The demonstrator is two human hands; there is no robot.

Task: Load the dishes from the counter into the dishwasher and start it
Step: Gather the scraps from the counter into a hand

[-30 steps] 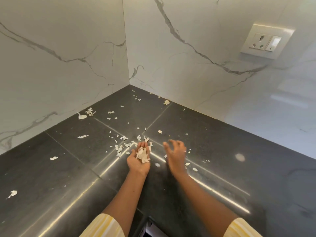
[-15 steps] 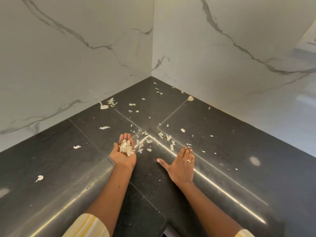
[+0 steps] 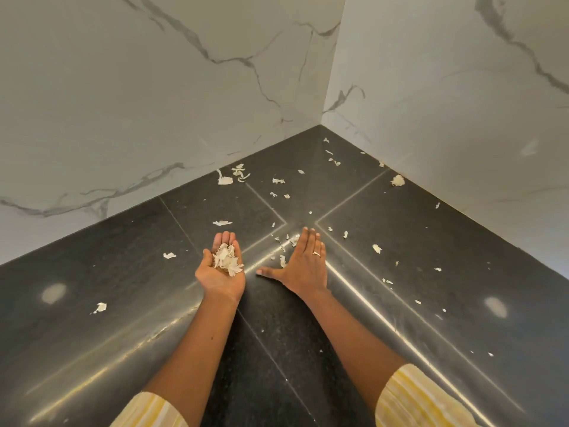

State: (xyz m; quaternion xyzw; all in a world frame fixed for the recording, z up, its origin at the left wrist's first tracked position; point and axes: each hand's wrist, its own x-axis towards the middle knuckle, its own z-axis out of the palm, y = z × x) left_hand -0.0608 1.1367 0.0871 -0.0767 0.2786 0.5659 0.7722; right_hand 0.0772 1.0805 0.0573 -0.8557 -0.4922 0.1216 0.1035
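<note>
No dishes and no dishwasher are in view. My left hand lies palm up on the black counter, cupped under a small heap of pale peel scraps. My right hand lies flat, palm down, fingers straight and thumb spread, right beside it on the counter; a ring shows on one finger. A few scraps lie by its thumb side. More pale scraps are scattered over the counter toward the corner.
White marble walls meet in a corner behind the counter. A larger scrap lies by the right wall, another by the left wall, and single bits lie at the left.
My right hand went from raised and curled to flat on the counter, sliding toward my left hand. The left hand keeps its heap. The view has turned left, and the wall socket has left it.
</note>
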